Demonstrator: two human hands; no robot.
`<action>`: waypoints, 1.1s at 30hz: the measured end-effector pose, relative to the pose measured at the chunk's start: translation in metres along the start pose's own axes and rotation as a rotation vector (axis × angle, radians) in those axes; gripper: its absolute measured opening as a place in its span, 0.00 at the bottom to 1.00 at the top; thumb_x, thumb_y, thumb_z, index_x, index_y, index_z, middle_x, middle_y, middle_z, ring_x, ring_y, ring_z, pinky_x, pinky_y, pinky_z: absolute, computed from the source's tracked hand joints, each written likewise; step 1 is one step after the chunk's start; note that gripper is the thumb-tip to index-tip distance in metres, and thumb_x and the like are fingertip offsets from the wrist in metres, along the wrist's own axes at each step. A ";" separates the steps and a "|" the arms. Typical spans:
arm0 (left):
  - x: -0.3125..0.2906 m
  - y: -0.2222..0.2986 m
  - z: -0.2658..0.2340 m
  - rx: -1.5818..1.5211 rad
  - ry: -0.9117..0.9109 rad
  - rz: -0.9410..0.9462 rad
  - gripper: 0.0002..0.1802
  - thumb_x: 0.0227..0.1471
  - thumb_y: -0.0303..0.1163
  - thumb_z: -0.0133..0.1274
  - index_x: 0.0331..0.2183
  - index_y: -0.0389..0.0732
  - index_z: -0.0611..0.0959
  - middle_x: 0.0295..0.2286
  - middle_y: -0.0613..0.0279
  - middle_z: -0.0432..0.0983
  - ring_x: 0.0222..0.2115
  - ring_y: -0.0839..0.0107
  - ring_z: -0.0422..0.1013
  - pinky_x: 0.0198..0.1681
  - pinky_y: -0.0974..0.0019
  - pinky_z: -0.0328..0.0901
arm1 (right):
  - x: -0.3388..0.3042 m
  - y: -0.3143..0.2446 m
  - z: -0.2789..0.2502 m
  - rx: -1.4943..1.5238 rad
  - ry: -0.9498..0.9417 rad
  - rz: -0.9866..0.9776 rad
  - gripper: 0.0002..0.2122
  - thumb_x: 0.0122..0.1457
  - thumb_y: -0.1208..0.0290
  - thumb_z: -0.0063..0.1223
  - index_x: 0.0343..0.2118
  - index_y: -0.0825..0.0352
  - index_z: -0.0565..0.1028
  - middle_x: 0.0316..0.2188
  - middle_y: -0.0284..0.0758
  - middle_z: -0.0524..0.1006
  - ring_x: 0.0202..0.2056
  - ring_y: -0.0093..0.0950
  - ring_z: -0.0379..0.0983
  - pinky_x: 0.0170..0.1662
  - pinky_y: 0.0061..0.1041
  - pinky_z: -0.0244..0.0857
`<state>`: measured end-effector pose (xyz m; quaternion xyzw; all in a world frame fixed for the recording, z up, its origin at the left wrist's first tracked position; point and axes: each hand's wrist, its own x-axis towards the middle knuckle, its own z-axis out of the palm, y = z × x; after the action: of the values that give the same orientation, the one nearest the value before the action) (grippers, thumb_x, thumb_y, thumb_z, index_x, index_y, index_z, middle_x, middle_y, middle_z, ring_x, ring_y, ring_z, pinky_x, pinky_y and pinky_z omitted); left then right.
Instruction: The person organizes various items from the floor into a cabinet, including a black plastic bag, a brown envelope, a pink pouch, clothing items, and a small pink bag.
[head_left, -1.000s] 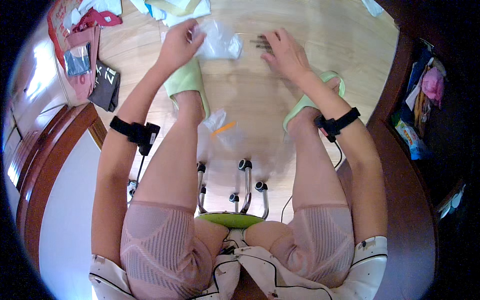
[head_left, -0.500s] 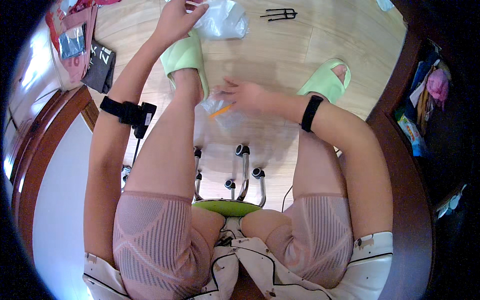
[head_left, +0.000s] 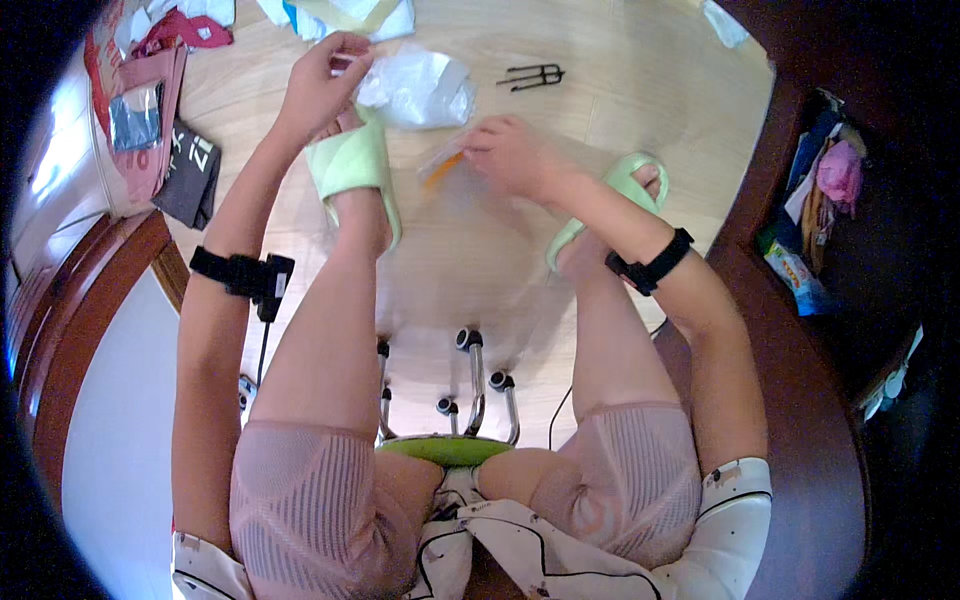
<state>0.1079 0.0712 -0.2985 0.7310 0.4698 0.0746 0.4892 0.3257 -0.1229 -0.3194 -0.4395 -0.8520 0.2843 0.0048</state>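
My left hand (head_left: 328,82) is at the upper left, thumb and fingers bent together at the edge of a crumpled clear plastic bag (head_left: 425,92) on the floor. The fingertips seem closed on that edge. My right hand (head_left: 512,158) is a little to the right and nearer, blurred by motion. Its fingers are closed on a thin clear plastic piece with an orange strip (head_left: 442,172), held above the floor; its exact shape is smeared.
Green slippers (head_left: 347,160) are on my feet. A black pronged item (head_left: 533,76) lies beyond my right hand. Pink and dark bags (head_left: 186,180) lie at the left. A dark shelf (head_left: 840,190) with cloths is at the right. Chair wheels (head_left: 468,340) are below.
My right hand has lifted the orange-striped plastic piece and moved it away from me, toward the clear bag. The left hand stays at the bag. The whole view has shifted slightly.
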 end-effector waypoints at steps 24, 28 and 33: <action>0.080 0.081 -0.051 -0.223 0.492 0.218 0.20 0.41 0.28 0.63 0.37 0.30 0.77 0.18 0.70 0.69 0.20 0.83 0.64 0.23 0.76 0.61 | 0.006 0.043 -0.112 0.407 0.619 0.406 0.23 0.50 0.75 0.58 0.52 0.63 0.69 0.53 0.42 0.68 0.52 0.42 0.66 0.55 0.39 0.61; 0.027 0.137 -0.024 0.268 0.324 0.875 0.20 0.33 0.25 0.60 0.35 0.41 0.78 0.24 0.63 0.69 0.26 0.67 0.67 0.31 0.63 0.62 | 0.011 0.023 -0.172 1.964 0.668 0.332 0.24 0.54 0.70 0.58 0.54 0.63 0.65 0.51 0.40 0.69 0.51 0.35 0.68 0.53 0.42 0.64; 0.005 0.152 0.000 0.615 0.127 1.088 0.20 0.37 0.34 0.58 0.38 0.43 0.76 0.24 0.66 0.63 0.26 0.69 0.65 0.32 0.66 0.59 | 0.001 0.032 -0.177 2.014 0.722 0.566 0.19 0.53 0.77 0.56 0.49 0.69 0.68 0.43 0.34 0.75 0.44 0.28 0.73 0.50 0.30 0.67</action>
<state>0.2040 0.0631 -0.1810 0.9669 0.0585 0.2176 0.1198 0.3943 -0.0226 -0.1866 -0.4706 -0.0482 0.6935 0.5435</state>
